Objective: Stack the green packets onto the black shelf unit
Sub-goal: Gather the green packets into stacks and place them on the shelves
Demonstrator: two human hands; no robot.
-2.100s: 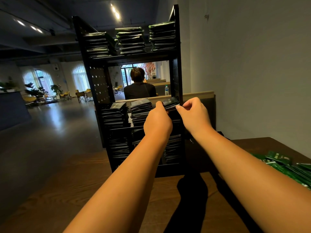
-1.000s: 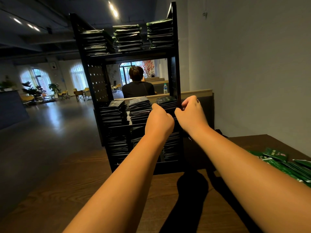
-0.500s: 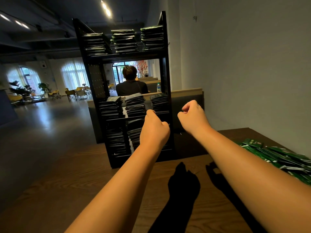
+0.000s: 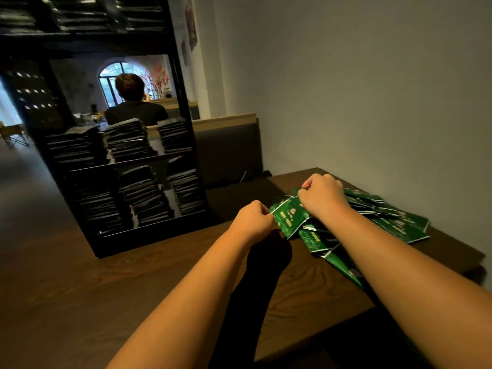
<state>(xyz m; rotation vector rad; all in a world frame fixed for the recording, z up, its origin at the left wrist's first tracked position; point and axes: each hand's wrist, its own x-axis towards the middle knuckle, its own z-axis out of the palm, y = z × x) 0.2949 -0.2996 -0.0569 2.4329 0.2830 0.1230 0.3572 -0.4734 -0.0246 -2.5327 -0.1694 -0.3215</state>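
Black metal shelf unit (image 4: 57, 166), far left on the dark brown wooden table (image 4: 80, 288): each visible tier holds side-by-side stacks of dark packets (image 4: 125, 141). Loose pile of green foil packets (image 4: 391, 219) lies far right, reaching the table's right edge beside the grey wall (image 4: 372, 89); bare tabletop separates pile and shelf. Left hand (image 4: 253, 221) and right hand (image 4: 320, 197) both pinch one green packet (image 4: 288, 219), lifted at the pile's left side.
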